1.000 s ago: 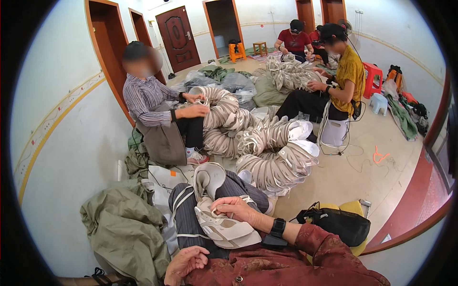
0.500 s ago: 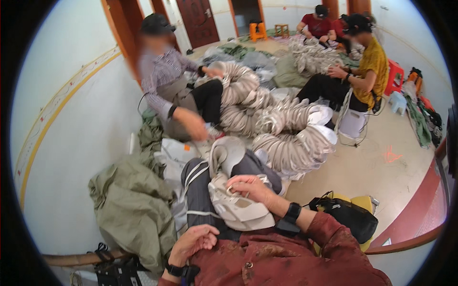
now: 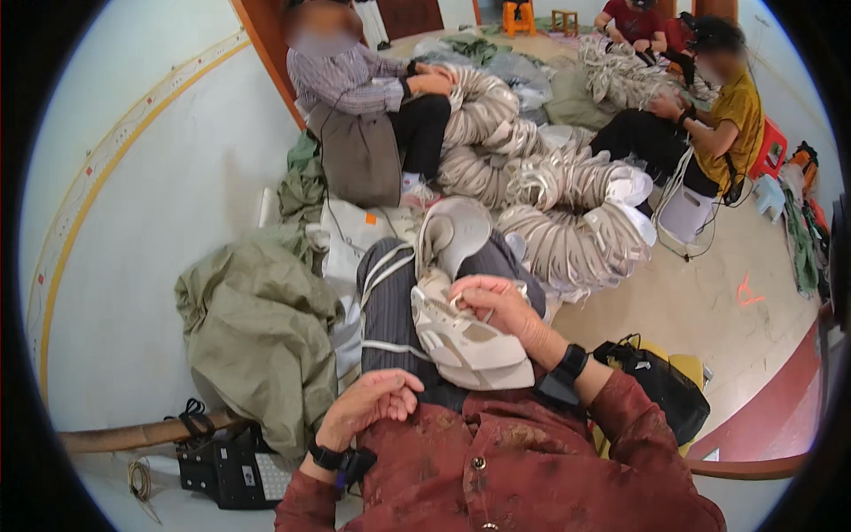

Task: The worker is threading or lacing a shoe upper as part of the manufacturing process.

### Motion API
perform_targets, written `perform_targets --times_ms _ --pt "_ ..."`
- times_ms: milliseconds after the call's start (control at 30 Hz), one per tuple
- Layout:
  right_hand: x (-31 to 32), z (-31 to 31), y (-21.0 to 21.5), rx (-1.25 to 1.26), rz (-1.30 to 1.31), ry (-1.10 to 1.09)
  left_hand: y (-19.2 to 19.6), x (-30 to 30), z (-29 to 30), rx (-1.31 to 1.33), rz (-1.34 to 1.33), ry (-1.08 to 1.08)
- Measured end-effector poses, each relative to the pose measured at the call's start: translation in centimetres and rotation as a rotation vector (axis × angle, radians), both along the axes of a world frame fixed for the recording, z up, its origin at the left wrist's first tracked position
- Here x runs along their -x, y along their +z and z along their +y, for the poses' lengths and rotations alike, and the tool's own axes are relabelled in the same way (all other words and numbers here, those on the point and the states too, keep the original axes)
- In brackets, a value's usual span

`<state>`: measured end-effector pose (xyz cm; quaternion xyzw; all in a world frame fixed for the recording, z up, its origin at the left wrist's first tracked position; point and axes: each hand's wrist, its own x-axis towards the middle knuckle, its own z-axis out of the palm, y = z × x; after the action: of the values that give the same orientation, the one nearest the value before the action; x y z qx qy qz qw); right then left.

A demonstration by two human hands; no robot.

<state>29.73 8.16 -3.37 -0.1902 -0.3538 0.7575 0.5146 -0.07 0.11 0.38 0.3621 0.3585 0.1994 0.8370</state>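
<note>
On my lap, over dark striped trousers, lies an off-white shoe upper (image 3: pixel 479 355) with cut-out sides. A second curved off-white shoe upper (image 3: pixel 461 232) stands against its far end. My right hand (image 3: pixel 501 309) rests on the near upper, its thumb and forefinger pinching a pale shoelace (image 3: pixel 457 301) at the eyelets. A loose length of white lace (image 3: pixel 383 269) loops across my left thigh. Closer to my body, my left hand (image 3: pixel 379 405) hangs beside the upper with its fingers curled in. What it holds, if anything, is hidden.
Long curved stacks of shoe uppers (image 3: pixel 576 253) cover the floor ahead. Seated co-workers work at far left and right. Green cloth (image 3: pixel 257 332) is heaped at my left by a wooden rail (image 3: pixel 146 437). A black bag (image 3: pixel 656 386) lies at my right.
The view has tilted down and shifted left. At the left, the co-worker's lower hand has drawn back to join the other at the stack. My right hand stays on the upper.
</note>
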Motion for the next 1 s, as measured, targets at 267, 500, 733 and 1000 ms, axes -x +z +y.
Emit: perform_targets --times_ms 267,500,733,1000 --pt "-3.1 0.3 1.9 -0.048 0.011 -0.120 4.3 -2.0 2.5 -0.364 0.279 0.091" --pt "-4.7 -0.9 3.6 -0.058 -0.264 -0.147 6.7 -5.8 4.8 -0.624 0.399 0.226" --pt "-4.6 -1.8 4.0 -0.026 -0.257 -0.090 5.6 -9.2 6.3 -1.323 0.575 0.071" --pt "-5.9 -0.7 4.2 0.005 -0.161 -0.116 5.6 -10.0 6.6 -1.319 0.608 0.091"
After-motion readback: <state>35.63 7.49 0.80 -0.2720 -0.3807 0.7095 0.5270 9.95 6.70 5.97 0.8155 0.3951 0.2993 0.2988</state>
